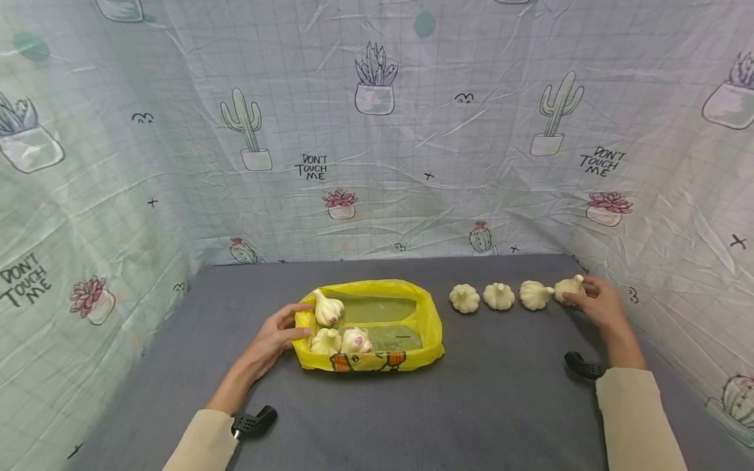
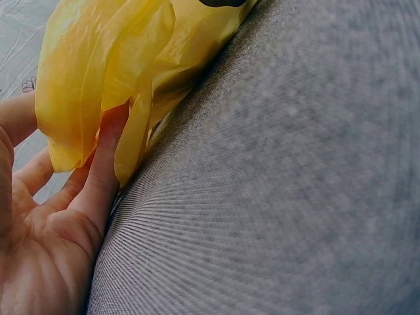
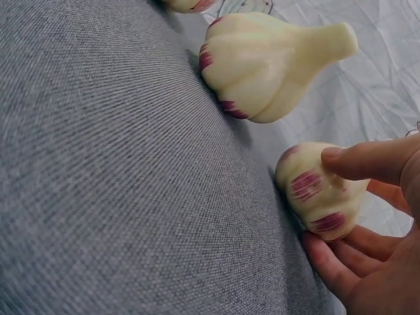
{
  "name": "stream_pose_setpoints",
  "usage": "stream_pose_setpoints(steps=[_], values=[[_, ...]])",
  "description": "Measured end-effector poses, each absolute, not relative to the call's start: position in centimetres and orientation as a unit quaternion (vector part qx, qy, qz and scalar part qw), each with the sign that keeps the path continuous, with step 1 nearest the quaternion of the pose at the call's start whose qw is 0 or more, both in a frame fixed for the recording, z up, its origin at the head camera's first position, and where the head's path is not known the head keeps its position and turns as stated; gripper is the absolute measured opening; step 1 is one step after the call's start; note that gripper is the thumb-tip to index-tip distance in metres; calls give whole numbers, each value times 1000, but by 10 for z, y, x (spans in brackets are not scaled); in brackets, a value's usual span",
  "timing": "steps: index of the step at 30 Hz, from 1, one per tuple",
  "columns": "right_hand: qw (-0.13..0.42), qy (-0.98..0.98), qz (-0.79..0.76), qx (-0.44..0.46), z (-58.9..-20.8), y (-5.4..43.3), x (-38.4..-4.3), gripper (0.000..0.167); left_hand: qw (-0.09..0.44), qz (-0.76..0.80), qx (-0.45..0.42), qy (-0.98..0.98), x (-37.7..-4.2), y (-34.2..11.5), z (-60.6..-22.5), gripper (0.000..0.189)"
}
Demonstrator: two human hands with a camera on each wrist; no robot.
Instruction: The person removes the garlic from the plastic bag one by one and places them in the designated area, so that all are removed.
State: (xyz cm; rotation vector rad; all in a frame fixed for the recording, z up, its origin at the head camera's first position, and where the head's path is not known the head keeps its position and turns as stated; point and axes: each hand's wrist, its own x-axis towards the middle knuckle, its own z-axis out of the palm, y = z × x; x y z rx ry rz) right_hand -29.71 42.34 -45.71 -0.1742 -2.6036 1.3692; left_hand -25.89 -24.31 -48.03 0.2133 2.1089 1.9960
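At the left end of a yellow plastic bag (image 1: 434,327), spread open like a tray, my left hand (image 1: 272,340) grips its side. Thin yellow film (image 2: 138,52) lies between the thumb and fingers in the left wrist view. Three garlic bulbs, one of them the upper bulb (image 1: 328,310), sit inside at the bag's left. My right hand (image 1: 602,304) holds the rightmost garlic bulb (image 3: 315,190) of a row, thumb over it and fingers below. That bulb is pale with purple streaks, close against the grey cloth. Beside it lies another garlic bulb (image 1: 535,296), its stem pointing right.
Two more garlic bulbs, the left one (image 1: 464,298) and its neighbour (image 1: 499,296), lie between the bag and the right hand. Grey cloth (image 1: 471,405) covers the table. A printed cactus curtain (image 1: 400,150) closes off the back and both sides.
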Motion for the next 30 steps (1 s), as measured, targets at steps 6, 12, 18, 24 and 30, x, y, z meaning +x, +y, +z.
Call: stream_pose_setpoints(steps=[6,12,18,24,30], values=[[86,-900,421,-72,-456,426,-297,71,116,681,73,719,-260,-243,-479,59],[62,-910,403,-79,-452,427,-295,74,117,681,72,720,-260,-243,-480,59],[54,-912,400,-73,-451,429,-295,74,115,677,65,724,-259,-243,-481,59],[50,-910,405,-66,-449,429,-295,76,113,681,65,721,-258,-242,-480,59],[37,-906,416,-62,-450,430,-294,78,112,682,67,720,-257,-242,-479,59]])
